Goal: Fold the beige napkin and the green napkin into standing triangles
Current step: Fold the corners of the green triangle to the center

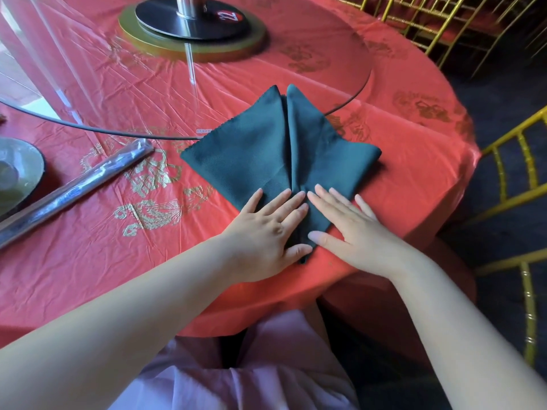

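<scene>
Nearest me, both my hands lie flat on the green napkin (266, 146). My left hand (268, 229) has its fingers straight and spread, pressing the near point from the left. My right hand (346, 226) mirrors it from the right, palm down. Neither holds anything; they only press. The fingertips almost meet over the centre line, where the two folded flaps come together.

The napkin sits on the red tablecloth (118, 261) close to my edge of the table. It fans away from me into two upright-pointing tips that reach the rim of the glass turntable (359, 93). The cloth looks light, soft and thin. I judge it will keep a crease only if pressed, and may slide on the slick tablecloth. I would take it by the folded edges near the centre line, pinching all layers together so the flaps do not spring open.

To the left lies a clear-wrapped roll (80, 187), beyond it a plate (17, 176). I cannot see the beige napkin anywhere
</scene>
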A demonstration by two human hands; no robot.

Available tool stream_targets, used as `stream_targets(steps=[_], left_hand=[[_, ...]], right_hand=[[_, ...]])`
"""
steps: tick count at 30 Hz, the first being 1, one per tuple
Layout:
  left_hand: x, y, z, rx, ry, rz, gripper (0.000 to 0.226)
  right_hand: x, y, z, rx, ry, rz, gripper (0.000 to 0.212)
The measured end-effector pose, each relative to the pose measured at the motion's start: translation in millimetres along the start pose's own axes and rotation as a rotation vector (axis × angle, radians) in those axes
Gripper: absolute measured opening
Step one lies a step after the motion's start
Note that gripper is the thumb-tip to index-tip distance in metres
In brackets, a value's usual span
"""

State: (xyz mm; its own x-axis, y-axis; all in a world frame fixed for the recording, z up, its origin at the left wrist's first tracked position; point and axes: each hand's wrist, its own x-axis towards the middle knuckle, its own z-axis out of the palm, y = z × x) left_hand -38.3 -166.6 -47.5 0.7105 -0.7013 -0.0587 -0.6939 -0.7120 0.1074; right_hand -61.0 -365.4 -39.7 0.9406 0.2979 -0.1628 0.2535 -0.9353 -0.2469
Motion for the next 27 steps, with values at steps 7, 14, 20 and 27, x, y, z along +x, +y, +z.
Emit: stream_targets(steps=[7,14,20,27], left_hand=[[-1.9,-0.2,-2.6,-0.036,0.012,0.005,0.092],[-3.5,0.5,-2.7,-0.023,0.006,0.001,0.090],[-3.1,-3.0,-2.4,-0.096,-0.010,0.023,0.093],[-11.4,-39.6,-16.7,-0.514,0.155,0.214,0.077]], right_hand=[[22.3,42.2,-15.9,-0.098,-0.051,0.110,0.055],[44.8,86.0,-31.3,-0.124,-0.060,0.220,0.054],[38.7,65.5,-34.1,-0.099,0.164,0.157,0.051],[4.3,18.2,-27.6,0.327,-0.027,-0.225,0.031]])
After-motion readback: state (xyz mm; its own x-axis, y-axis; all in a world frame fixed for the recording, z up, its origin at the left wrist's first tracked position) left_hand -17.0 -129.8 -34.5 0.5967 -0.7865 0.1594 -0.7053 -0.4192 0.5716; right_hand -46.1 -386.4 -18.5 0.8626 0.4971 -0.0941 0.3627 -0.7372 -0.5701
